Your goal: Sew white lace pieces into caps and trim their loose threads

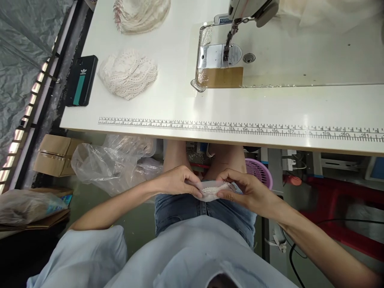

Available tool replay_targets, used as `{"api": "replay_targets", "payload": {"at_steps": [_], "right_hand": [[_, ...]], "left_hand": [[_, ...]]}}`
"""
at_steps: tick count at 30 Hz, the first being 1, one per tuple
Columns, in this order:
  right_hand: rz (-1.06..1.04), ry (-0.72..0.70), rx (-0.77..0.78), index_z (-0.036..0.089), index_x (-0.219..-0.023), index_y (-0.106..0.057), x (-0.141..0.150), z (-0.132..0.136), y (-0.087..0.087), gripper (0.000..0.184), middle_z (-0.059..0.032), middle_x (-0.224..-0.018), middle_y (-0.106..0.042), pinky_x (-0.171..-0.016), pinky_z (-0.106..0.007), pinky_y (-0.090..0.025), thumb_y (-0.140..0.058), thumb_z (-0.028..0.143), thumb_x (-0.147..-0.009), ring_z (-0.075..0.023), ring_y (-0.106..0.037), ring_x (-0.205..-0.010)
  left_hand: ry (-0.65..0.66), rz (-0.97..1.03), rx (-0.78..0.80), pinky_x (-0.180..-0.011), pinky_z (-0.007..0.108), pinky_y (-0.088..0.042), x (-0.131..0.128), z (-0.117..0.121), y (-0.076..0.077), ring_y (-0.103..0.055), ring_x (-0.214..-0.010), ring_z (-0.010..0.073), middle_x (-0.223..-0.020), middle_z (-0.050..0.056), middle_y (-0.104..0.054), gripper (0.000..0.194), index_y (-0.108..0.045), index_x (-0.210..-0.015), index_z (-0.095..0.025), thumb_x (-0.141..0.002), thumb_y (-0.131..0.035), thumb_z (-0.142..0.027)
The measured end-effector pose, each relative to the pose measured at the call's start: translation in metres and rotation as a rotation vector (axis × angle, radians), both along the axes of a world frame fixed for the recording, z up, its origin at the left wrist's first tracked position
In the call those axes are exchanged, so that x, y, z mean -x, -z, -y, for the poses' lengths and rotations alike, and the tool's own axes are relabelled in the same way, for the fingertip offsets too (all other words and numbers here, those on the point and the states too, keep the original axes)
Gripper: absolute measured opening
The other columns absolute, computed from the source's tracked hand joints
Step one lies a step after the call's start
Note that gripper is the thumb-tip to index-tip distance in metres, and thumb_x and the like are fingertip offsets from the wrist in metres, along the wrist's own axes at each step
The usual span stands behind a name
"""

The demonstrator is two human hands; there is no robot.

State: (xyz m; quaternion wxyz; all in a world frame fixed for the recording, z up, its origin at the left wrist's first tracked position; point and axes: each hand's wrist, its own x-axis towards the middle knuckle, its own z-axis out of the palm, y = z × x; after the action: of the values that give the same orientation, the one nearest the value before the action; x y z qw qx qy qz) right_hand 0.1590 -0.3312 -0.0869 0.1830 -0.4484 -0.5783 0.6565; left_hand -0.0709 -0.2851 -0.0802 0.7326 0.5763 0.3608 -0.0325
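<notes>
Above my lap, in front of the table edge, a small piece of sheer white fabric with lace trim is stretched between my two hands. My left hand pinches one end between thumb and fingers. At the other end, my right hand grips it with the thumb in front and the fingers curled behind. On the table lie a bundle of white lace and, farther back, another cream bundle with a reddish edge. Neither hand touches them.
A sewing machine is set into the white table, whose front edge carries a printed ruler. A black phone lies at the left. Below are a cardboard box, plastic bags, a purple basket and a red stool.
</notes>
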Motion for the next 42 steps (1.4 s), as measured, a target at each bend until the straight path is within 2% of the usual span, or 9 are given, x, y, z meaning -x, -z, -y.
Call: {"api": "replay_targets", "payload": {"at_steps": [5, 9, 15, 20, 26, 31, 34, 39, 42], "right_hand": [[0.029, -0.016, -0.042, 0.022, -0.098, -0.054, 0.006, 0.000, -0.006, 0.021, -0.0005, -0.080, -0.058, -0.055, -0.022, -0.038, -0.056, 0.038, -0.084, -0.0121, -0.050, -0.065], [0.037, -0.032, -0.068, 0.022, -0.094, -0.056, 0.006, 0.000, -0.008, 0.021, -0.0007, -0.079, -0.060, -0.055, -0.023, -0.039, -0.057, 0.040, -0.083, -0.0125, -0.052, -0.064], [0.029, -0.032, -0.018, 0.021, -0.091, -0.060, 0.004, -0.003, 0.000, 0.024, -0.0018, -0.083, -0.062, -0.061, -0.025, -0.041, -0.062, 0.042, -0.079, -0.0163, -0.055, -0.075], [0.034, 0.047, 0.002, 0.019, -0.082, -0.058, 0.008, -0.007, 0.005, 0.024, 0.0010, -0.071, -0.055, -0.057, -0.023, -0.037, -0.060, 0.043, -0.079, -0.0123, -0.048, -0.066], [0.044, 0.072, -0.051, 0.020, -0.079, -0.054, 0.010, -0.010, -0.005, 0.023, 0.0032, -0.067, -0.049, -0.054, -0.023, -0.033, -0.057, 0.042, -0.081, -0.0107, -0.043, -0.060], [0.165, 0.047, -0.176, 0.022, -0.082, -0.057, 0.009, -0.008, -0.011, 0.020, 0.0016, -0.072, -0.057, -0.062, -0.025, -0.036, -0.057, 0.042, -0.082, -0.0144, -0.049, -0.069], [0.191, 0.030, -0.177, 0.023, -0.084, -0.059, 0.009, -0.007, -0.013, 0.021, 0.0004, -0.075, -0.061, -0.065, -0.026, -0.038, -0.056, 0.043, -0.083, -0.0160, -0.051, -0.074], [0.109, 0.078, -0.168, 0.021, -0.080, -0.063, 0.011, -0.010, -0.016, 0.023, -0.0010, -0.075, -0.063, -0.063, -0.025, -0.039, -0.056, 0.042, -0.083, -0.0152, -0.054, -0.071], [0.025, 0.123, -0.112, 0.019, -0.079, -0.064, 0.012, -0.012, -0.015, 0.022, -0.0014, -0.074, -0.063, -0.062, -0.025, -0.039, -0.057, 0.040, -0.083, -0.0141, -0.054, -0.068]], "left_hand": [[-0.032, 0.001, -0.033, -0.065, 0.018, -0.042, -0.007, 0.002, -0.006, -0.062, -0.077, 0.0146, -0.083, 0.002, -0.071, 0.033, -0.071, -0.092, -0.014, -0.067, -0.073, -0.037], [-0.072, -0.014, -0.075, -0.061, 0.017, -0.040, -0.011, 0.004, -0.005, -0.060, -0.071, 0.0128, -0.075, 0.002, -0.069, 0.031, -0.072, -0.084, -0.012, -0.071, -0.069, -0.040], [-0.079, -0.050, -0.115, -0.056, 0.017, -0.037, -0.010, 0.002, -0.001, -0.055, -0.062, 0.0103, -0.068, 0.001, -0.067, 0.027, -0.073, -0.083, -0.011, -0.072, -0.067, -0.036], [-0.130, -0.059, -0.146, -0.054, 0.017, -0.034, -0.008, -0.001, 0.002, -0.051, -0.059, 0.0090, -0.064, -0.001, -0.063, 0.028, -0.073, -0.078, -0.011, -0.071, -0.068, -0.038], [-0.157, -0.034, -0.149, -0.058, 0.018, -0.037, -0.007, -0.003, -0.002, -0.053, -0.062, 0.0100, -0.066, 0.000, -0.064, 0.025, -0.071, -0.077, -0.011, -0.072, -0.068, -0.035], [-0.166, 0.009, -0.162, -0.061, 0.018, -0.039, -0.009, -0.003, -0.012, -0.058, -0.070, 0.0128, -0.077, 0.002, -0.068, 0.034, -0.071, -0.090, -0.014, -0.068, -0.071, -0.040], [-0.175, 0.028, -0.186, -0.062, 0.018, -0.041, -0.010, -0.001, -0.016, -0.059, -0.070, 0.0132, -0.075, 0.003, -0.069, 0.029, -0.072, -0.084, -0.012, -0.071, -0.070, -0.038], [-0.210, 0.018, -0.167, -0.061, 0.018, -0.042, -0.009, 0.000, -0.017, -0.059, -0.068, 0.0124, -0.074, 0.004, -0.069, 0.022, -0.072, -0.080, -0.011, -0.073, -0.067, -0.031], [-0.224, 0.022, -0.147, -0.059, 0.017, -0.041, -0.009, 0.001, -0.017, -0.058, -0.065, 0.0109, -0.072, 0.003, -0.068, 0.020, -0.072, -0.079, -0.011, -0.072, -0.068, -0.030]]}}
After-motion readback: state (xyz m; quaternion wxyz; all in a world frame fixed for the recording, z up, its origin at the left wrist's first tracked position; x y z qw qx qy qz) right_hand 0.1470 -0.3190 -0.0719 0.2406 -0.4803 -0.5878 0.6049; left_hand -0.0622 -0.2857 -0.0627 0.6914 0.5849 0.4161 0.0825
